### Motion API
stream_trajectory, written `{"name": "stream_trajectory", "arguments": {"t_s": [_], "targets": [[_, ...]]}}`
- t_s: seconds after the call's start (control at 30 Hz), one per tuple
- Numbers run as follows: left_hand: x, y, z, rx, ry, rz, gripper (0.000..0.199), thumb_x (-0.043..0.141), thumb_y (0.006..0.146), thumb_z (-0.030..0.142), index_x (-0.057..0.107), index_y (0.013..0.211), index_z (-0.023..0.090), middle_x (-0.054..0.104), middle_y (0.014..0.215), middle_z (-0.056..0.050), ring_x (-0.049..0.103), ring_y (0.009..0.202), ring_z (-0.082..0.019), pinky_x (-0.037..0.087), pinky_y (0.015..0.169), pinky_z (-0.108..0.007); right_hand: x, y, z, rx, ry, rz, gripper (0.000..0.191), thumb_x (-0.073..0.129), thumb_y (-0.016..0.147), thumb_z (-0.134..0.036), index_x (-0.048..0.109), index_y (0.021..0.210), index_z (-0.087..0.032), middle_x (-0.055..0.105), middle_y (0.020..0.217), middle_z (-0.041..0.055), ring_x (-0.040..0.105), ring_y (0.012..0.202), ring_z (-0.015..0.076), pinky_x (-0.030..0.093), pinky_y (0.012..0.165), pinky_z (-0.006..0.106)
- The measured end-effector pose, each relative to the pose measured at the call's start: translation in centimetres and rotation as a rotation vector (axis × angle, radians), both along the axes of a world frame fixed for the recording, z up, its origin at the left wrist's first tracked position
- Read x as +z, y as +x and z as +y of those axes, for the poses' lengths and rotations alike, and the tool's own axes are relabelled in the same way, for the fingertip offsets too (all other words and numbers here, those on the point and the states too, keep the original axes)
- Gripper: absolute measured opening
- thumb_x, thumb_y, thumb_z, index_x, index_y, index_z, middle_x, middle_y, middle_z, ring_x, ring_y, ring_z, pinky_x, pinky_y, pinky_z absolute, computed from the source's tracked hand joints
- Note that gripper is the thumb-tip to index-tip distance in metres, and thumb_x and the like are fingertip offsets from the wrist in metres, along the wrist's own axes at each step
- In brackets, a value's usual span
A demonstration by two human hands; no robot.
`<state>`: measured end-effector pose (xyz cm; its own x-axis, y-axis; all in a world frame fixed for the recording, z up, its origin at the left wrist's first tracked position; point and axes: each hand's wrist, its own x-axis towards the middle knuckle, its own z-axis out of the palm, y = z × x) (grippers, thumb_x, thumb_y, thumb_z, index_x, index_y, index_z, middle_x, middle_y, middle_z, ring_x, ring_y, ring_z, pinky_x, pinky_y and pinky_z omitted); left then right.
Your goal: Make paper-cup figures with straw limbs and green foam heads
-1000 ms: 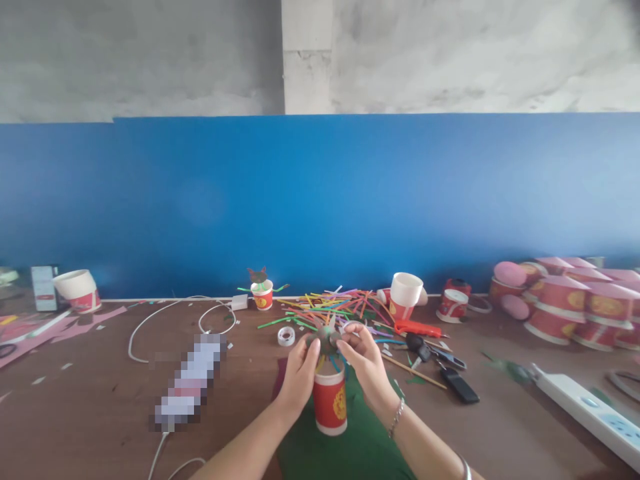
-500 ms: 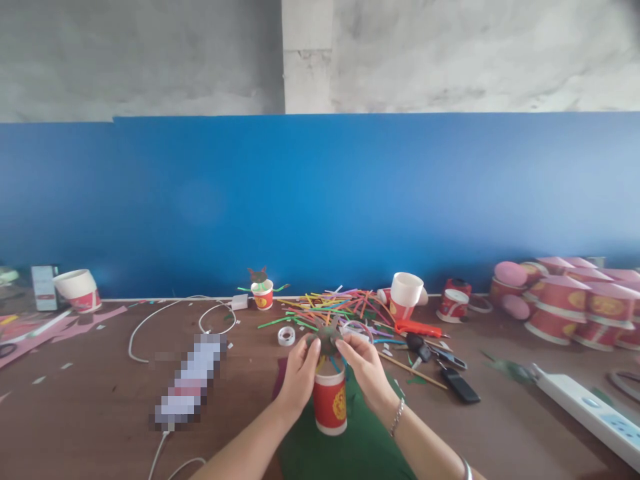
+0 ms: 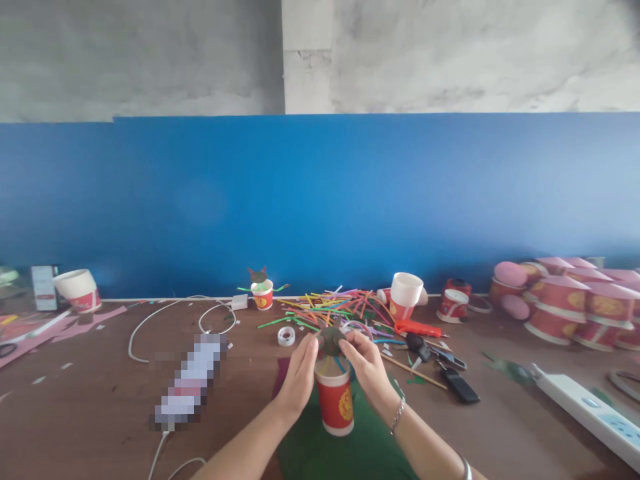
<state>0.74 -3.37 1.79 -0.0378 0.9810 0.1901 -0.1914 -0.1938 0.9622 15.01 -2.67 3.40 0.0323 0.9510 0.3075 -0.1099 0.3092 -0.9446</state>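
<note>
Both hands pinch a dark paper animal head (image 3: 331,341) with small pointed ears, one at each side. My left hand (image 3: 299,372) closes on its left edge, fingers pressed together. On the right edge, my right hand (image 3: 369,367) grips with thumb and fingertips. Just below the head stands a red paper cup (image 3: 336,403) with a white rim and a gold emblem. Yellow and blue strips (image 3: 341,365) run from the cup's mouth up toward the head. Under the cup lies a dark green sheet (image 3: 365,443).
Behind my hands lie a roll of tape (image 3: 286,336) and a heap of coloured strips (image 3: 345,305). A similar finished-looking cup figure (image 3: 262,293) stands at the back. Keys (image 3: 419,348), a red tool (image 3: 417,328), a power strip (image 3: 590,413) and stacked red cups (image 3: 560,303) are rightward; a blurred-out phone (image 3: 193,380) is left.
The cup has shifted slightly right and tilts a little. The paper head has turned to face more upright between my fingers, while both hands stay nearly in place.
</note>
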Motion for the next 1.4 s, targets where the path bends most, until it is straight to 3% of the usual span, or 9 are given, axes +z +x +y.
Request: {"name": "stream_trajectory", "arguments": {"t_s": [0.1, 0.27, 0.4, 0.5, 0.6, 0.8, 0.9, 1.1, 1.4], "targets": [[0.9, 0.3, -0.1, -0.074, 0.090, 0.034, 0.035, 0.057, 0.081, 0.042, 0.067, 0.104, 0.018, 0.065, 0.113, -0.008, 0.053, 0.114, -0.025, 0.040, 0.099, -0.034, -0.2, 0.1, 0.0, 0.027, 0.017, -0.039, 0.031, 0.064, 0.074, -0.043, 0.050, 0.062, -0.019, 0.044, 0.058, -0.0033, 0.038, 0.056, 0.0111, 0.034, 0.053, 0.023], [1.4, 0.4, 0.0, -0.155, 0.105, 0.030, 0.037, 0.051, 0.085, 0.044, 0.066, 0.104, 0.016, 0.067, 0.110, -0.008, 0.056, 0.108, -0.024, 0.041, 0.096, -0.034, -0.1, 0.2, 0.0, 0.039, 0.022, -0.060, 0.030, 0.065, 0.072, -0.043, 0.053, 0.062, -0.018, 0.046, 0.059, -0.0032, 0.039, 0.056, 0.0110, 0.035, 0.053, 0.023], [1.1, 0.3, 0.2, -0.081, 0.068, 0.012, 0.038, 0.058, 0.080, 0.043, 0.063, 0.106, 0.016, 0.064, 0.112, -0.009, 0.054, 0.111, -0.023, 0.041, 0.095, -0.032, 0.0, 0.2, 0.0, 0.038, 0.019, -0.062, 0.030, 0.065, 0.072, -0.044, 0.052, 0.062, -0.019, 0.045, 0.058, -0.0032, 0.039, 0.056, 0.0112, 0.035, 0.053, 0.023], [1.0, 0.3, 0.4, 0.018, 0.059, 0.004, 0.029, 0.064, 0.076, 0.040, 0.062, 0.094, 0.017, 0.066, 0.086, -0.004, 0.061, 0.083, -0.018, 0.047, 0.076, -0.027, -0.1, 0.2, 0.0, 0.019, 0.014, -0.054, 0.031, 0.064, 0.073, -0.044, 0.051, 0.062, -0.019, 0.045, 0.058, -0.0032, 0.039, 0.056, 0.0113, 0.035, 0.053, 0.023], [1.1, 0.3, 0.5, 0.100, 0.050, 0.001, 0.026, 0.069, 0.071, 0.039, 0.055, 0.071, 0.017, 0.054, 0.063, 0.003, 0.052, 0.060, -0.011, 0.043, 0.060, -0.022, -0.2, 0.3, 0.1, -0.012, 0.019, -0.070, 0.032, 0.063, 0.073, -0.046, 0.052, 0.062, -0.019, 0.045, 0.058, -0.0031, 0.040, 0.056, 0.0117, 0.035, 0.053, 0.023], [1.5, 0.5, 0.5, 0.078, 0.114, -0.048, 0.028, 0.072, 0.066, 0.035, 0.052, 0.063, 0.017, 0.056, 0.073, 0.000, 0.054, 0.070, -0.013, 0.044, 0.067, -0.024, -0.4, 0.4, 0.1, 0.053, 0.043, -0.130, 0.029, 0.062, 0.076, -0.043, 0.051, 0.064, -0.019, 0.045, 0.059, -0.0035, 0.039, 0.056, 0.0112, 0.033, 0.052, 0.023], [1.6, 0.6, 0.4, 0.008, 0.052, -0.113, 0.027, 0.072, 0.066, 0.034, 0.052, 0.065, 0.016, 0.059, 0.075, 0.000, 0.056, 0.071, -0.014, 0.045, 0.069, -0.026, -0.3, 0.3, -0.2, 0.084, 0.039, -0.126, 0.028, 0.061, 0.077, -0.042, 0.051, 0.066, -0.019, 0.045, 0.060, -0.0036, 0.039, 0.056, 0.0111, 0.033, 0.052, 0.023], [2.2, 0.8, 0.2, 0.008, -0.051, -0.273, 0.038, 0.076, 0.060, 0.029, 0.053, 0.090, 0.020, 0.057, 0.067, 0.006, 0.057, 0.066, -0.011, 0.045, 0.066, -0.024, -0.4, 0.1, -0.3, 0.080, 0.026, -0.105, 0.030, 0.061, 0.078, -0.045, 0.050, 0.067, -0.019, 0.044, 0.060, -0.0041, 0.038, 0.055, 0.0104, 0.033, 0.051, 0.022], [2.5, 0.7, 0.3, 0.026, 0.026, -0.202, 0.033, 0.072, 0.065, 0.024, 0.053, 0.091, 0.018, 0.050, 0.060, 0.008, 0.053, 0.058, -0.009, 0.043, 0.061, -0.021, -0.5, -0.1, 0.0, 0.094, 0.052, -0.137, 0.030, 0.057, 0.080, -0.044, 0.049, 0.065, -0.019, 0.043, 0.061, -0.0036, 0.039, 0.059, 0.0115, 0.035, 0.055, 0.023]]}}
